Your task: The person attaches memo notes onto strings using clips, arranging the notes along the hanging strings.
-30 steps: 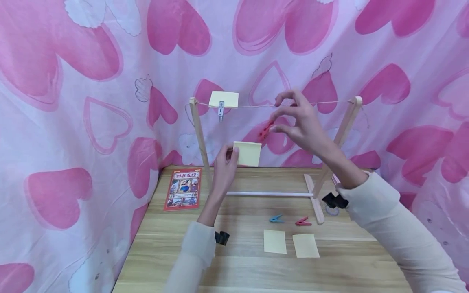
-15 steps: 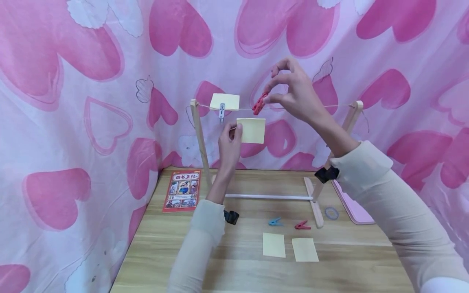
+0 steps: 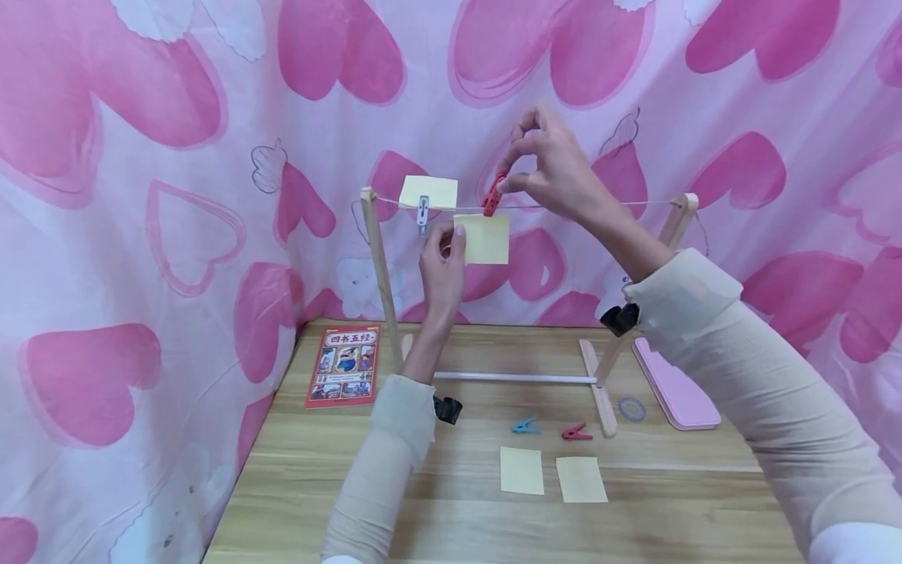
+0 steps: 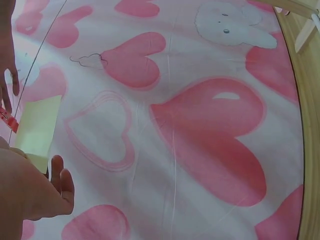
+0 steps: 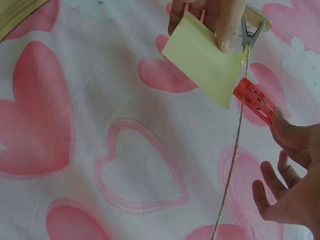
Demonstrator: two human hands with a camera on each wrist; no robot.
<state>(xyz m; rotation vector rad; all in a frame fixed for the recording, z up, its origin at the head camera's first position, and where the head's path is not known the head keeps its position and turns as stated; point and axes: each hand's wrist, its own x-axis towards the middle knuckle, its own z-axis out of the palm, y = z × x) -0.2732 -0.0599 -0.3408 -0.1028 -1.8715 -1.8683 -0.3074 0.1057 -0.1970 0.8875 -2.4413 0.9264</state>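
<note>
My left hand [image 3: 444, 270] pinches a pale yellow paper note [image 3: 486, 240] by its left edge, just below a string [image 3: 578, 206]. My right hand [image 3: 553, 168] pinches a red clothespin [image 3: 492, 196] by its handle end, its nose down at the string and the note's top edge. In the right wrist view the clothespin [image 5: 256, 102] overlaps the string [image 5: 231, 167], close beside the note [image 5: 202, 60]; whether it bites the paper I cannot tell. Further left, a grey-blue clothespin [image 3: 423, 211] holds another yellow note [image 3: 430, 192] on the string.
Wooden posts [image 3: 380, 266] carry the string, with a white rod [image 3: 514, 378] low between them. On the table lie a blue clothespin [image 3: 524, 425], a red clothespin [image 3: 578, 432], two yellow notes [image 3: 521, 471], a ring [image 3: 632, 409], a pink case [image 3: 680, 388] and a red booklet [image 3: 344, 366].
Both hands have risen toward the string. My left hand has brought the note up under it, and my right hand has moved up and left with the red clothespin, closing the gap to the note.
</note>
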